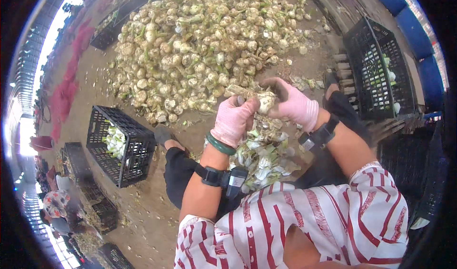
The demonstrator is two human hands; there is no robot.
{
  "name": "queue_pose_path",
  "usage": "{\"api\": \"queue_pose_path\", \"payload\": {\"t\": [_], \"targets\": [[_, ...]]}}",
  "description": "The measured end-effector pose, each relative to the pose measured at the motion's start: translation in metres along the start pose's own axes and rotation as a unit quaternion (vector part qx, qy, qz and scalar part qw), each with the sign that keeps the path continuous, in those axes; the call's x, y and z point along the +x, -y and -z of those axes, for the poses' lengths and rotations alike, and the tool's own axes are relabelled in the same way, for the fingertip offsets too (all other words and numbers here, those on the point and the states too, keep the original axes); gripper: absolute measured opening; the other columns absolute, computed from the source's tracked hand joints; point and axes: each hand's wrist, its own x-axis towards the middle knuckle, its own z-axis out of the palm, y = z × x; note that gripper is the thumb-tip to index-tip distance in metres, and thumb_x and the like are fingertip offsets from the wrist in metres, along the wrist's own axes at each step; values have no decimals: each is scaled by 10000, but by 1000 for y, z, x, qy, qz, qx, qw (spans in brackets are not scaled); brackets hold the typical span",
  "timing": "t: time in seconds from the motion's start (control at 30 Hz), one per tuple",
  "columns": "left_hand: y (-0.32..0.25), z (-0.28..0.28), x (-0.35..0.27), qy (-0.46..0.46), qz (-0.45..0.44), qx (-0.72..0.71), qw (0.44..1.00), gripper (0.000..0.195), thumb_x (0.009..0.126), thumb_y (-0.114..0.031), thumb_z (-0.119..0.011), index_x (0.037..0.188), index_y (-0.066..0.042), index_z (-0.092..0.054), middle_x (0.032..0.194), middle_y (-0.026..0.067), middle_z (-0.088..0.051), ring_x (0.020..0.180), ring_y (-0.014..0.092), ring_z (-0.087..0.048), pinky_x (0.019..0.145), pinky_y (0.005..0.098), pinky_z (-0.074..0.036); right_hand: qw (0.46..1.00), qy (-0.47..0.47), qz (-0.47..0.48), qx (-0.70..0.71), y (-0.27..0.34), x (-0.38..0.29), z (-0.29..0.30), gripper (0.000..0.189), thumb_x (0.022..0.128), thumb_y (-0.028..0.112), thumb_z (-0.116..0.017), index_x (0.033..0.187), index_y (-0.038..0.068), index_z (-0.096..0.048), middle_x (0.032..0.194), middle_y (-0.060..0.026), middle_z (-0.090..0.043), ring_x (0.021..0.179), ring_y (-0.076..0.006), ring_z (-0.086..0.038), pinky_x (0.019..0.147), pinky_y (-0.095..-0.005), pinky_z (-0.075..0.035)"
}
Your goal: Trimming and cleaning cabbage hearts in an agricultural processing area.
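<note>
My left hand (234, 120), in a pink work glove, pinches a garlic bulb (266, 102) by its dry stem and outer skin. Around the bulb's other side curls my right hand (294, 103), gloved the same way, its thumb against the bulb and a small gap at the palm. Dirt darkens that glove's fingers. Below both hands, between my legs, lies a heap of peeled-off garlic skins (264, 158). A large pile of untrimmed garlic bulbs (200, 54) spreads over the floor in front of me.
A black plastic crate (141, 158) with cleaned white garlic stands by my left foot. Another black crate (378, 69) is at the right, beside wooden slats (344, 70). Pink netting (66, 94) lies far left. A person in a patterned head covering (57, 203) works near more crates (103, 212).
</note>
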Motion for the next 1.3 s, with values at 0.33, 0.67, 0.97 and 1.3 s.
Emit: {"api": "queue_pose_path", "payload": {"t": [0.33, 0.67, 0.97, 1.3], "targets": [[21, -25, 18, -246, -483, 402, 738, 92, 743, -57, -615, 835, -63, -622, 767, 114, -620, 586, 258, -578, 527, 349, -465, 868, -177, -207, 416, 6, 20, -30, 410, 877, 485, -360, 913, 146, -589, 811, -18, -611, 669, -173, -547, 601, -273, -445], [16, -19, -7, -86, -455, 387, 797, 334, 613, 22, -558, 932, -65, -601, 830, 128, -609, 706, 283, -598, 625, 343, -490, 863, -152, -157, 455, -17, 43, -16, 540, 920, 524, -323, 926, 50, -581, 777, -90, -635, 668, -234, -608, 638, -381, -498], [-16, 11, -2, -273, -68, -285, 916, 142, 870, -195, -526, 923, -73, -576, 729, 22, -565, 574, 104, -518, 451, 231, -421, 879, -20, -251, 405, -29, 20, -10, 569, 878, 587, -362, 850, 68, -593, 724, -63, -618, 638, -205, -603, 583, -358, -476], [6, 24, -16, -107, -134, 563, 808, 313, 819, -263, -556, 1068, -81, -612, 943, 159, -636, 856, 272, -621, 757, 350, -479, 954, -9, -190, 233, -1, 0, -22, 544, 730, 56, -632, 1212, -21, -391, 1037, -90, -555, 925, -198, -571, 815, -330, -480]]}}
